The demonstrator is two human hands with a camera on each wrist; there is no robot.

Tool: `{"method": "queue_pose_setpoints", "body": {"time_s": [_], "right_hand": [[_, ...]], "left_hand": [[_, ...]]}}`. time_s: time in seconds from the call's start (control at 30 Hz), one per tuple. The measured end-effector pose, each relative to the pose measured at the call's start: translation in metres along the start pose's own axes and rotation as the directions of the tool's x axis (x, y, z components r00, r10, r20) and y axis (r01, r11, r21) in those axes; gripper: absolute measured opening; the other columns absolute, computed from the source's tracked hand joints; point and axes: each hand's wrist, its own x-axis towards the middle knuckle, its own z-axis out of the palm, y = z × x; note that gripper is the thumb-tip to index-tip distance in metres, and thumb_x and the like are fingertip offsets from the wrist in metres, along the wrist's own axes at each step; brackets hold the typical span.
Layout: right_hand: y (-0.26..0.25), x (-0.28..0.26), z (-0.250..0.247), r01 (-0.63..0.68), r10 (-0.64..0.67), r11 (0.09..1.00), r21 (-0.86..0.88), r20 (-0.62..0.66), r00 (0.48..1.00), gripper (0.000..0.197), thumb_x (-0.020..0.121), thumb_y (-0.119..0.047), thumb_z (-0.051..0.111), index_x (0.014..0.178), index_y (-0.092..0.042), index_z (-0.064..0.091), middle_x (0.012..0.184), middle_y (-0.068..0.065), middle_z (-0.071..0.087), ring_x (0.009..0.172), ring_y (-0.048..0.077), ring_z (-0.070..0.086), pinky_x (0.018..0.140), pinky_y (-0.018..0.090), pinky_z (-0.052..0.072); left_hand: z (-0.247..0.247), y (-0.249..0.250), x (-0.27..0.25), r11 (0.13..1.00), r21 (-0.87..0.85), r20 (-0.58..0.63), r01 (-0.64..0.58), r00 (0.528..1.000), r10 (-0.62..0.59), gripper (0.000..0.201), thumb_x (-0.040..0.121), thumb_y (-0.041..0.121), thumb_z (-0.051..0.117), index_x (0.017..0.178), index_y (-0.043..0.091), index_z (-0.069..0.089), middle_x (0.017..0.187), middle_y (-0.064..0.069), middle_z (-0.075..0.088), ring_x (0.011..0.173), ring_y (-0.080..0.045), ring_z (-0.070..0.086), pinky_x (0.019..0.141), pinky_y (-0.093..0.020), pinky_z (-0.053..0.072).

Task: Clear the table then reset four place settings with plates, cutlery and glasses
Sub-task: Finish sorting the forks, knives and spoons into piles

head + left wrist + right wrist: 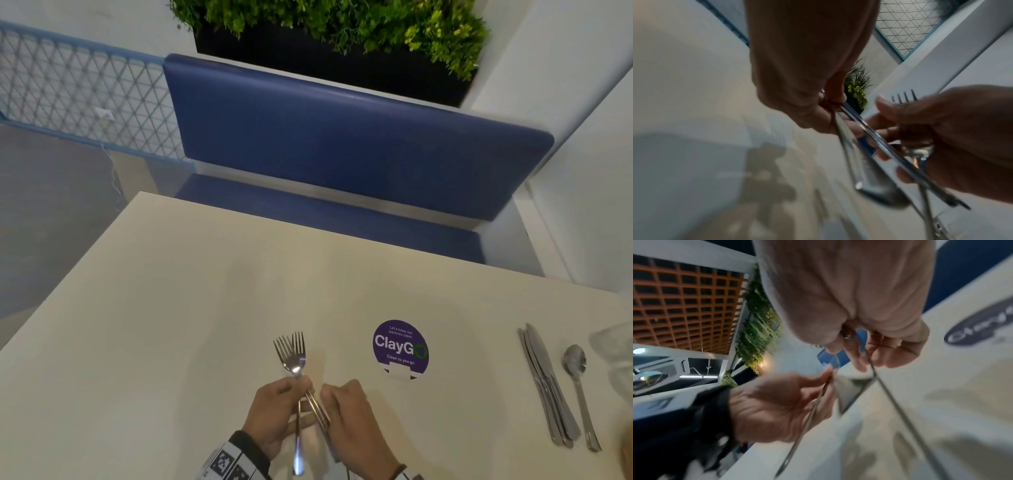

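My left hand (291,397) grips a cutlery bundle (294,356) just above the cream table (171,308). The bundle shows two forks with their tines pointing away and a shiny spoon bowl in front of them. One handle runs back towards my left wrist. My right hand (342,407) sits close beside the left and pinches one slanted handle (318,411) of the bundle. In the right wrist view my right hand (859,305) pinches a thin handle, while my left hand (766,407) holds the others. Fork tines (904,98) show in the left wrist view.
Several knives (548,387) and a spoon (579,377) lie at the right of the table. Something of clear glass (613,346) sits at the right edge. A purple ClayGo sticker (400,346) is on the tabletop. A blue bench (342,137) stands beyond the far edge.
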Motion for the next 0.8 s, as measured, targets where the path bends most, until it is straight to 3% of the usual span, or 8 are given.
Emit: {"method": "queue_pose_setpoints", "body": {"time_s": [0.1,0.2,0.27,0.37,0.47,0.57,0.7,0.8], "right_hand": [[0.005,0.001,-0.036,-0.053,0.056,0.995,-0.089,0.039,0.998,0.034,0.105,-0.043,0.025,0.074,-0.035,0.034,0.090,-0.007,0.035,0.080,0.007,0.042,0.077,0.018,0.039],[0.012,0.006,-0.074,-0.022,0.037,0.991,-0.133,0.116,0.993,0.031,0.101,-0.051,0.031,0.077,-0.033,0.039,0.088,-0.007,0.047,0.074,0.007,0.045,0.074,0.022,0.041],[0.009,0.008,-0.098,-0.019,0.047,0.990,-0.141,0.192,0.980,0.019,0.102,-0.043,0.042,0.088,-0.034,0.051,0.089,-0.010,0.053,0.074,0.003,0.048,0.077,0.024,0.045],[-0.013,0.003,-0.123,-0.050,0.057,0.998,-0.031,0.349,0.935,0.021,0.102,-0.035,0.048,0.118,-0.025,0.058,0.082,-0.009,0.053,0.067,0.005,0.051,0.064,0.018,0.047],[-0.031,0.007,-0.126,-0.039,-0.014,0.992,0.117,0.418,0.908,0.023,0.101,-0.027,0.052,0.123,-0.025,0.058,0.074,-0.009,0.053,0.064,0.005,0.053,0.061,0.019,0.048],[-0.036,0.023,-0.113,-0.066,-0.045,0.944,0.322,0.324,0.945,0.017,0.092,-0.018,0.066,0.109,-0.017,0.062,0.072,-0.002,0.063,0.061,0.012,0.060,0.060,0.028,0.052],[-0.031,0.033,-0.088,-0.066,0.012,0.878,0.474,0.116,0.993,0.033,0.080,-0.011,0.080,0.093,-0.004,0.051,0.073,0.012,0.065,0.056,0.024,0.064,0.053,0.033,0.053],[-0.027,0.034,-0.074,-0.038,0.037,0.873,0.487,0.011,0.999,0.041,0.072,-0.008,0.085,0.092,-0.011,0.049,0.076,0.007,0.060,0.053,0.022,0.062,0.051,0.033,0.053]], "left_hand": [[-0.008,0.008,-0.002,0.989,0.134,0.047,-0.057,0.998,0.051,0.016,0.098,0.016,0.060,0.088,0.005,0.066,0.083,-0.013,0.073,0.074,-0.022,0.065,0.075,-0.039,0.058],[-0.013,0.008,-0.004,0.974,0.195,0.079,-0.114,0.992,0.101,0.014,0.099,0.012,0.055,0.090,0.003,0.059,0.074,-0.015,0.063,0.070,-0.028,0.065,0.074,-0.042,0.058],[-0.013,0.003,-0.004,0.969,0.210,0.074,-0.131,0.990,0.118,0.016,0.102,0.011,0.051,0.092,0.000,0.058,0.071,-0.014,0.054,0.062,-0.028,0.062,0.070,-0.043,0.058],[-0.007,-0.008,-0.004,0.944,0.277,0.089,-0.182,0.983,0.163,0.023,0.106,0.013,0.041,0.095,-0.002,0.054,0.064,-0.003,0.047,0.047,-0.017,0.043,0.053,-0.030,0.042],[0.003,-0.016,-0.005,0.910,0.348,0.127,-0.226,0.973,0.193,0.027,0.108,0.016,0.035,0.098,0.000,0.055,0.059,0.003,0.049,0.045,-0.013,0.035,0.048,-0.025,0.029],[0.014,-0.015,-0.012,0.919,0.330,0.185,-0.217,0.969,0.162,0.028,0.109,0.020,0.034,0.098,0.004,0.056,0.068,-0.005,0.060,0.050,-0.014,0.046,0.048,-0.025,0.035],[0.027,-0.006,-0.025,0.964,0.227,0.205,-0.137,0.975,0.090,0.031,0.110,0.025,0.033,0.100,0.005,0.055,0.073,-0.012,0.067,0.063,-0.025,0.062,0.054,-0.027,0.045],[0.033,-0.007,-0.029,0.979,0.163,0.187,-0.126,0.978,0.094,0.032,0.110,0.024,0.031,0.100,0.003,0.052,0.065,-0.014,0.062,0.044,-0.024,0.052,0.048,-0.026,0.041]]}}
